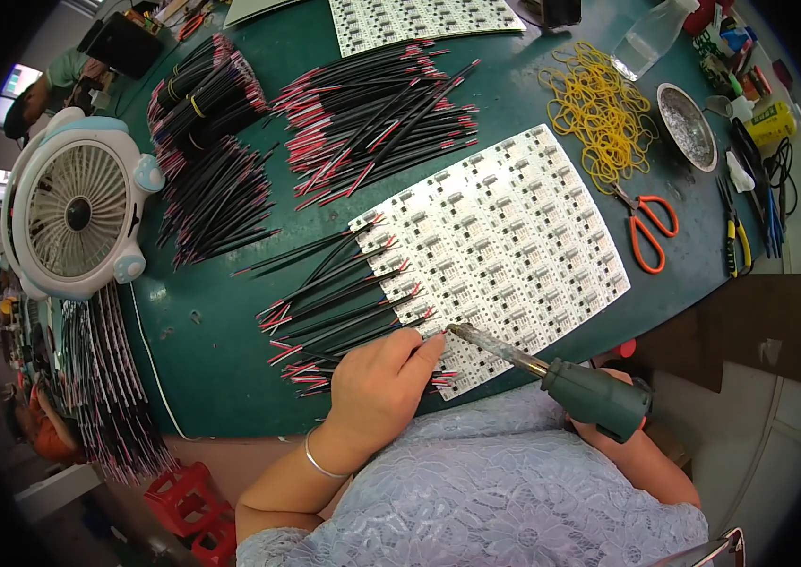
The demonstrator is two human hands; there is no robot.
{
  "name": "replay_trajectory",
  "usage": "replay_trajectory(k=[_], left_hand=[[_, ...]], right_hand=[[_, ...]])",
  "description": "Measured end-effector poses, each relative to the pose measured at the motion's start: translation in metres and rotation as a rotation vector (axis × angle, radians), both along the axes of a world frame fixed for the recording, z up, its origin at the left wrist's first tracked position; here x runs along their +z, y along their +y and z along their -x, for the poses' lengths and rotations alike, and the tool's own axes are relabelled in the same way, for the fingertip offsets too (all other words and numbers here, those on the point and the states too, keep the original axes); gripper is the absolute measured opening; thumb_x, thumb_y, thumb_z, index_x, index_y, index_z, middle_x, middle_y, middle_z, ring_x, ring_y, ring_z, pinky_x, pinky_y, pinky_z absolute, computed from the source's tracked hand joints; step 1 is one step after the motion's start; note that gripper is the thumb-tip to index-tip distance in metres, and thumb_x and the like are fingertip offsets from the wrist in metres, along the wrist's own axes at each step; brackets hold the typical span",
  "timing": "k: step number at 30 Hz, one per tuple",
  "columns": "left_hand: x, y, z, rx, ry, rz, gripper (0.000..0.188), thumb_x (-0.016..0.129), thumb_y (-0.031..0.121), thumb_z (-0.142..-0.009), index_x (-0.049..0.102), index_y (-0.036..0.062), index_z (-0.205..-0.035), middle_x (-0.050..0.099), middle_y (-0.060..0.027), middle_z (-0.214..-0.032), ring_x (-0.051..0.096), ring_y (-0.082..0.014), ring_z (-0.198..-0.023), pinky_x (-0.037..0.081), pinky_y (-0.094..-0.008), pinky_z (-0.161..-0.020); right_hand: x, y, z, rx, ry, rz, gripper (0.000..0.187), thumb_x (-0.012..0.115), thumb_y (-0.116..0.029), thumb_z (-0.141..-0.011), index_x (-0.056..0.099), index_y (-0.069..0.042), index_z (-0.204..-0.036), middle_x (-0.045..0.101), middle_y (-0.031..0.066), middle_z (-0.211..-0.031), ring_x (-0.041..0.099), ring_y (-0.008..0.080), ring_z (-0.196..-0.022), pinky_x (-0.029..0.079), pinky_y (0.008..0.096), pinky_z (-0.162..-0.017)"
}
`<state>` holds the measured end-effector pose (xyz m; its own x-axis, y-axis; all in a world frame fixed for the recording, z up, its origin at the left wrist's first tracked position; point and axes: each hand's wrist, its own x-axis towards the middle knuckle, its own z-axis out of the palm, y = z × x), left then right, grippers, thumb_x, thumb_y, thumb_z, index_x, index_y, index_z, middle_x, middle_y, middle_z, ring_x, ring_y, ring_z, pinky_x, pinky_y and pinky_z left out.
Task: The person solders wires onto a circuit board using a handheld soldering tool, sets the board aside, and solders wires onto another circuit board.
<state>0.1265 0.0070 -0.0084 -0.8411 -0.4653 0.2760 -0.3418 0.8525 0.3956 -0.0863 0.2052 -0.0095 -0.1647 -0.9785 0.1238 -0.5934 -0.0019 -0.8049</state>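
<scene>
A white panel of small circuit boards (514, 227) lies on the green tabletop in front of me. Black cables with red and white stripped ends (325, 282) stick out to the left from its left edge. My left hand (377, 389), with a silver bangle at the wrist, pinches a cable end at the panel's lower left part; the fingers hide most of that cable. From the right, my right hand (591, 435) grips a soldering iron (594, 397) by its dark green handle. The iron's tip touches or nearly touches the panel just beside my left fingertips.
Piles of loose cables (372, 123) and tied bundles (197, 99) lie beyond. To the right are yellow rubber bands (599, 113), orange-handled scissors (651, 231), a metal bowl (687, 128), a clear bottle (651, 38) and yellow-black pliers (737, 241). A fan (79, 213) stands left.
</scene>
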Motion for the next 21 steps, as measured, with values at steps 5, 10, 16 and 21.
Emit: replay_trajectory(k=[5,10,16,21], left_hand=[[0.002,0.001,0.001,0.013,-0.009,-0.015,0.035,0.065,0.000,-0.058,0.067,0.0082,-0.092,0.055,-0.0042,-0.080,0.057,-0.0202,-0.061,0.045,-0.0305,-0.050],[0.004,0.002,0.002,0.028,-0.042,-0.040,0.034,0.066,0.000,-0.059,0.067,0.0082,-0.092,0.055,-0.0043,-0.080,0.056,-0.0201,-0.060,0.045,-0.0307,-0.049],[0.005,0.002,0.002,0.035,-0.048,-0.043,0.031,0.067,0.000,-0.062,0.067,0.0081,-0.092,0.055,-0.0043,-0.079,0.056,-0.0203,-0.060,0.045,-0.0310,-0.050],[0.004,-0.001,0.001,0.027,-0.033,-0.069,0.032,0.068,0.001,-0.060,0.068,0.0089,-0.091,0.055,-0.0044,-0.079,0.057,-0.0207,-0.061,0.046,-0.0309,-0.050]], right_hand=[[-0.003,0.005,-0.001,0.000,0.062,-0.013,0.015,0.062,-0.017,-0.081,0.064,-0.006,-0.091,0.063,0.0059,-0.077,0.060,0.0244,-0.068,0.046,0.0358,-0.062],[0.001,0.007,-0.002,-0.019,0.075,-0.032,0.015,0.061,-0.015,-0.080,0.065,-0.006,-0.092,0.064,0.0071,-0.084,0.062,0.0263,-0.076,0.047,0.0366,-0.068],[0.012,0.006,-0.003,-0.049,-0.154,-0.192,0.020,0.064,-0.019,-0.082,0.062,-0.002,-0.093,0.065,0.0091,-0.086,0.062,0.0180,-0.062,0.049,0.0310,-0.057],[0.005,0.013,-0.003,-0.066,-0.147,-0.111,0.025,0.063,-0.023,-0.084,0.060,-0.001,-0.095,0.060,0.0062,-0.079,0.060,0.0136,-0.058,0.048,0.0267,-0.052]])
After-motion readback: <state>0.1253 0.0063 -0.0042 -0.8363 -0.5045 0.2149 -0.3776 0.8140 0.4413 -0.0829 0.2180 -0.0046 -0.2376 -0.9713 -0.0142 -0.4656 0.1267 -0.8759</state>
